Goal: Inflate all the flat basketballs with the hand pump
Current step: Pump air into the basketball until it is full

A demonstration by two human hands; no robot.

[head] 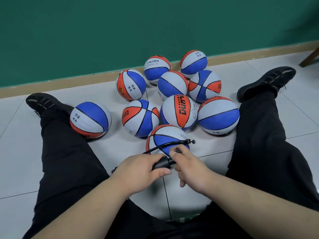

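Several red, white and blue basketballs lie on the tiled floor between my spread legs. The nearest ball (pixel 165 137) sits just beyond my hands. My left hand (pixel 143 171) grips the black barrel of the hand pump (pixel 163 163). My right hand (pixel 189 167) holds the pump's handle end, fingers curled round it. A thin black hose (pixel 165 145) arcs from the pump over the nearest ball, and its tip (pixel 191 141) hangs free at the ball's right side. One ball (pixel 90 119) rests against my left leg, apart from the cluster.
A green wall with a tan skirting board (pixel 86 80) runs behind the balls. My legs in black trousers and black shoes (pixel 265 81) flank the cluster. A wooden furniture leg (pixel 310 57) shows at the far right.
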